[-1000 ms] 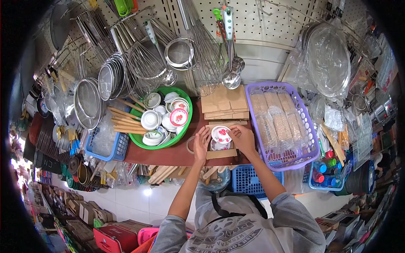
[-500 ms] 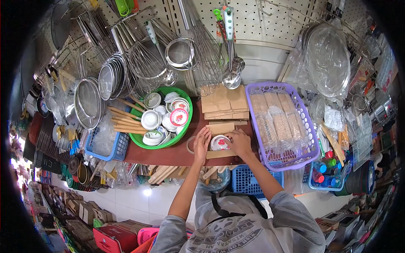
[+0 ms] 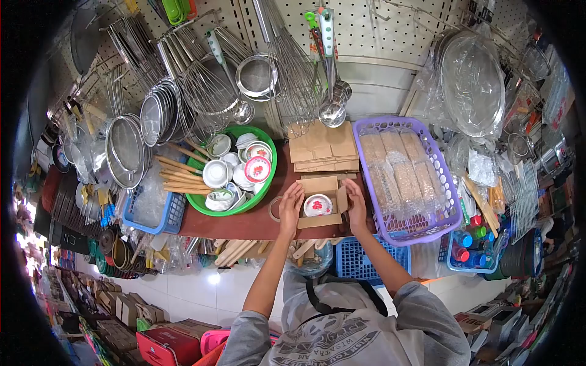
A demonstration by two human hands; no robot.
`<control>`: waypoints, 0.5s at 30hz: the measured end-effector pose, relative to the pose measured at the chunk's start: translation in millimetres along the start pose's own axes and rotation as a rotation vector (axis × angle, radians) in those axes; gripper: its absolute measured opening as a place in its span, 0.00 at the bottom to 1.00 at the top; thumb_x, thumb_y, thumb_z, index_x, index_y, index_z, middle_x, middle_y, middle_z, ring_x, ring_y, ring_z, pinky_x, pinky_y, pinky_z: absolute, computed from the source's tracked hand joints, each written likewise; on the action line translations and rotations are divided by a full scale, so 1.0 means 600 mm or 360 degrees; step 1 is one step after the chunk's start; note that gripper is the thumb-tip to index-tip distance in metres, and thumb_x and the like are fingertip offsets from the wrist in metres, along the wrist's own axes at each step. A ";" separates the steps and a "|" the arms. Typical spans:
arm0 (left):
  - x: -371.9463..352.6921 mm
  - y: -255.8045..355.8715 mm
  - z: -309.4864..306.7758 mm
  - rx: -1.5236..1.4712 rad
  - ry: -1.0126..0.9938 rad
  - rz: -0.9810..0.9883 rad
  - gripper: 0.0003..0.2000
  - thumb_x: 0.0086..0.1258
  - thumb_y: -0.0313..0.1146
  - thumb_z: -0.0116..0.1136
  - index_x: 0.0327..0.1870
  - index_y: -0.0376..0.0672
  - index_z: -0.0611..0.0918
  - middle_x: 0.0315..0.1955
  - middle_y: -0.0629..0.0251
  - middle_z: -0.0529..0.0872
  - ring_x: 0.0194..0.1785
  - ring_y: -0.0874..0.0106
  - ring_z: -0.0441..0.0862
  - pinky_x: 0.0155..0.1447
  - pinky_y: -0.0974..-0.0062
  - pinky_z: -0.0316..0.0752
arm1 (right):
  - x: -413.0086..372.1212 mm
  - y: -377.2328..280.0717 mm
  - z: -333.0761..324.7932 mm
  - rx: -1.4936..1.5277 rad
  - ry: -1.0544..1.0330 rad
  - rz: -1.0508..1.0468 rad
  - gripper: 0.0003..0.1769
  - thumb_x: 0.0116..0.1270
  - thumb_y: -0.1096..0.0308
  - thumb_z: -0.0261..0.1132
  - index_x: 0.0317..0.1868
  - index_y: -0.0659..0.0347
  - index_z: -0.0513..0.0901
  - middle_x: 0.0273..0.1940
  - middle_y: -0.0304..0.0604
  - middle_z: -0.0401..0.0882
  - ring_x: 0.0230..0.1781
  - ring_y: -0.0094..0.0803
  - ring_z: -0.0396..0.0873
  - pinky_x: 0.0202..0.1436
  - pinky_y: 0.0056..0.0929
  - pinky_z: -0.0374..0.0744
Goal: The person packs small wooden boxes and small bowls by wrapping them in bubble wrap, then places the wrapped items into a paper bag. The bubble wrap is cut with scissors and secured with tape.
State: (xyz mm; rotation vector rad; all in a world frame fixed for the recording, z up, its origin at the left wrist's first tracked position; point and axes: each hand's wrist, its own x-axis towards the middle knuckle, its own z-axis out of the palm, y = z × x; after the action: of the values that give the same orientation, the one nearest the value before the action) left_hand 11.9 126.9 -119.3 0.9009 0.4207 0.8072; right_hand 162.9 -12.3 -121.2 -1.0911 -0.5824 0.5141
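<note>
A small open cardboard box (image 3: 312, 224) lies on the brown tabletop in front of me. Inside it is a white bowl with red flowers (image 3: 317, 205). My left hand (image 3: 291, 208) rests along the box's left wall, its fingers reaching toward the far corner. On the opposite side my right hand (image 3: 354, 208) holds the right wall, close to a raised flap (image 3: 342, 198). The box sits between both hands. Just left of my left hand lies a brown tape roll (image 3: 272, 209), partly covered by that hand.
A green basin (image 3: 273, 160) of bowls stands left. Flattened cardboard (image 3: 323, 143) is stacked behind the box. A purple basket (image 3: 455, 210) of bubble-wrapped packs stands right. Whisks (image 3: 296, 79), strainers (image 3: 127, 149) and ladles (image 3: 332, 113) hang above. Wooden handles (image 3: 183, 177) jut out beside the basin.
My right hand has moved from over the bowl to the box's right side. The right flap now stands up and the box looks more opened out. My left hand stays at the left wall.
</note>
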 end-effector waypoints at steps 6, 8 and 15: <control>-0.002 0.001 0.001 0.0031 0.0022 0.0023 0.21 0.80 0.29 0.40 0.69 0.29 0.65 0.66 0.50 0.71 0.69 0.63 0.70 0.75 0.68 0.65 | -0.013 0.018 -0.002 -0.0327 -0.0224 0.0010 0.31 0.69 0.77 0.56 0.72 0.62 0.62 0.70 0.48 0.65 0.73 0.36 0.63 0.72 0.32 0.65; -0.002 0.004 0.002 0.0024 0.0024 0.0024 0.20 0.80 0.29 0.40 0.68 0.29 0.67 0.65 0.51 0.72 0.68 0.65 0.71 0.74 0.69 0.66 | -0.009 0.025 -0.002 -0.0507 -0.0272 -0.0084 0.35 0.67 0.79 0.59 0.73 0.61 0.59 0.71 0.50 0.64 0.73 0.38 0.63 0.73 0.34 0.65; -0.057 0.075 0.026 0.2087 0.0059 0.0843 0.19 0.69 0.28 0.54 0.61 0.42 0.75 0.58 0.51 0.72 0.60 0.57 0.71 0.67 0.64 0.60 | -0.005 0.023 -0.011 -0.0415 -0.0358 0.0154 0.38 0.67 0.76 0.64 0.74 0.58 0.57 0.68 0.54 0.65 0.71 0.40 0.64 0.73 0.36 0.64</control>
State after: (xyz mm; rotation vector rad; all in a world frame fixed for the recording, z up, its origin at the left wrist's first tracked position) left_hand -20.1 108.6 -73.8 2.2838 0.7780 1.0022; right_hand 163.3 -13.5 -136.8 -1.3229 -0.8130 0.6636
